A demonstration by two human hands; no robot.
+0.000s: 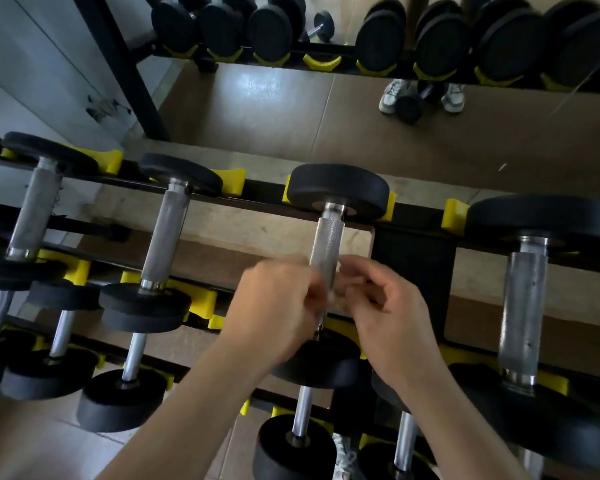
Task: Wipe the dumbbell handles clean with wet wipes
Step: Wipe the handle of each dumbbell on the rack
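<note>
— Our left hand (278,306) and right hand (388,306) are smeared by motion; we can't tell what, if anything, the fingers hold.
— They also hide the lower handle (328,244) from us. The rightmost dumbbell (534,220) is cut by the edge.

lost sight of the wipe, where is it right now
Head view, centre: the blurred pale wet wipe is pinched between the left hand and right hand, against the lower handle of the middle dumbbell on the rack.

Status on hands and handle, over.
Left hand, right hand pinching blurred wet wipe at middle dumbbell handle, lower end. Upper handle bare. Nothing blocking.
</note>
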